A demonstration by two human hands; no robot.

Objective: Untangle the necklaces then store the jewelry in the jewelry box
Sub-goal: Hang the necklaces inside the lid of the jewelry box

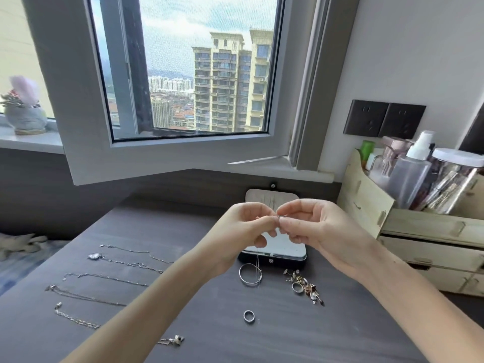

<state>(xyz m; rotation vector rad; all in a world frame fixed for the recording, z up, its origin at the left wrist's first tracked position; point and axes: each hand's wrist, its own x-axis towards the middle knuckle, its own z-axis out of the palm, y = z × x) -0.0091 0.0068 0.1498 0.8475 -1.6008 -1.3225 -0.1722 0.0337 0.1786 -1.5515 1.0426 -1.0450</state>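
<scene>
Both forearms rise from the bottom edge and meet at the centre of the frame. There the left hand (246, 226) and right hand (311, 226) each pinch a fine chain (258, 263) between thumb and curled fingertips. Whether they are working a clasp or a knot is too small to tell. The hands hover above the open jewelry box (272, 261).

The chain's loose end hangs down past the box front and seems to reach the silver bangle (250, 277) on the table (288, 336). I judge that the first hazard: a lift or sideways pull could snag the bangle and drag it. A hard tug at the pinch might tighten any knot or break so thin a chain.

If the chain slips, it could fall into the heap of earrings and rings (305, 286) at centre right and tangle there. At lower left the straightened necklaces (110, 277) lie in rows partly under the left forearm, so lowering that arm could sweep them together. A lone ring (248, 316) lies just below the bangle.
</scene>
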